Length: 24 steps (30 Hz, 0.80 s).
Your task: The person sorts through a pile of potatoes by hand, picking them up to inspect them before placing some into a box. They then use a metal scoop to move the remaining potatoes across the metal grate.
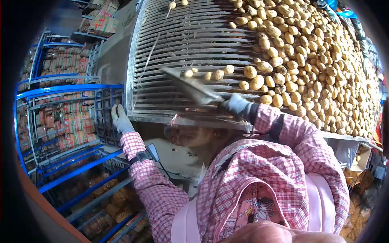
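Note:
My right hand [239,106], in a grey glove, is closed round the end of a flat-bladed tool [190,88]. Motion smears the blade, which slants up and left over the slatted metal table [182,44]. Just beyond the blade, a few potatoes [219,74] lie on the slats, and a large heap of potatoes [312,69] covers the table's right side. At the left corner, my gloved left hand [120,118] holds nothing, its fingers stretched out beside the table's metal edge and a grey crate lattice.
Blue metal cage frames [69,89] with stacked filled bags [67,117] stand along the left. A cardboard box [360,158] sits at the lower right. Part of another person in blue [344,12] shows at the far right edge of the heap.

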Each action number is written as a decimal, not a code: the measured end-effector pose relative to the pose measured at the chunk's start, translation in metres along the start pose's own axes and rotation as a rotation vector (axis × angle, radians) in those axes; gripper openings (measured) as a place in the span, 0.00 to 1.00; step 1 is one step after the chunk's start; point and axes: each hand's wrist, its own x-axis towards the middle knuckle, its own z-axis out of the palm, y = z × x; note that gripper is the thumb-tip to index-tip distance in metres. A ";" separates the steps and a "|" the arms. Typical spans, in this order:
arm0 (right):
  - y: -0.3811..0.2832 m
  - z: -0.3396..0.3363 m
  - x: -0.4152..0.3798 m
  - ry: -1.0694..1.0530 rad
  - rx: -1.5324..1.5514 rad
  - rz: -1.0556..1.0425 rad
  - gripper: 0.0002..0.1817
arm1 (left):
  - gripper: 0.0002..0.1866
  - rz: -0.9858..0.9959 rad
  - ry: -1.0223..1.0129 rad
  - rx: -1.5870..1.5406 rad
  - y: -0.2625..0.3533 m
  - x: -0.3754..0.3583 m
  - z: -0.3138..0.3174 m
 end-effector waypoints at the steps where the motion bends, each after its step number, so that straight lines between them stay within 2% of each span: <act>1: -0.008 -0.027 -0.019 0.017 -0.006 0.020 0.15 | 0.19 -0.008 -0.026 -0.007 0.030 -0.022 0.005; 2: -0.007 -0.041 -0.028 0.059 0.297 0.212 0.14 | 0.18 0.036 -0.059 0.022 0.050 -0.042 0.009; 4: 0.032 -0.068 -0.021 0.491 0.012 0.006 0.08 | 0.18 0.042 -0.131 -0.078 0.062 -0.077 0.022; 5: 0.019 -0.099 -0.049 0.294 0.357 0.042 0.08 | 0.19 0.059 -0.162 -0.075 0.072 -0.098 0.032; 6: 0.012 -0.112 -0.073 0.287 0.463 0.090 0.09 | 0.19 0.073 -0.189 -0.074 0.082 -0.121 0.043; 8: 0.026 -0.106 -0.096 0.292 0.544 -0.077 0.10 | 0.20 0.064 -0.236 -0.180 0.089 -0.159 0.066; 9: 0.050 -0.104 -0.095 0.222 0.205 0.000 0.12 | 0.20 0.064 -0.239 -0.126 0.099 -0.178 0.076; 10: 0.044 -0.089 -0.115 0.127 0.293 -0.181 0.14 | 0.21 0.070 -0.240 -0.072 0.112 -0.195 0.085; 11: 0.035 -0.092 -0.130 -0.084 0.100 -0.010 0.16 | 0.21 -0.069 -0.244 -0.156 0.126 -0.209 0.094; 12: -0.008 -0.099 -0.169 -0.090 -0.171 0.024 0.17 | 0.18 -0.091 -0.205 -0.227 0.121 -0.216 0.103; 13: 0.030 -0.081 -0.145 -0.232 -0.096 -0.083 0.20 | 0.17 -0.125 -0.233 -0.353 0.113 -0.222 0.106; 14: 0.023 -0.081 -0.155 -0.253 -0.178 0.020 0.21 | 0.17 -0.160 -0.260 -0.476 0.113 -0.227 0.105; 16: 0.107 -0.055 -0.104 -0.342 -0.077 -0.037 0.21 | 0.16 0.143 -0.220 -0.036 0.134 -0.256 0.099; 18: 0.095 -0.087 -0.135 -0.225 -0.197 -0.044 0.19 | 0.16 -0.072 -0.145 -0.220 0.150 -0.283 0.101; 19: 0.099 -0.093 -0.140 -0.223 -0.019 -0.020 0.19 | 0.17 -0.198 -0.140 -0.276 0.169 -0.303 0.102; 20: 0.105 -0.107 -0.145 -0.162 0.029 -0.045 0.16 | 0.18 -0.323 -0.137 -0.337 0.190 -0.321 0.104; 21: 0.092 -0.133 -0.166 -0.126 0.210 0.006 0.14 | 0.26 -0.358 -0.218 -0.338 0.185 -0.329 0.105; 22: 0.082 -0.155 -0.186 -0.088 0.394 0.058 0.12 | 0.27 -0.400 -0.220 -0.369 0.194 -0.345 0.113; 24: 0.096 -0.169 -0.180 -0.073 0.453 0.010 0.10 | 0.31 -0.438 -0.274 -0.388 0.202 -0.364 0.132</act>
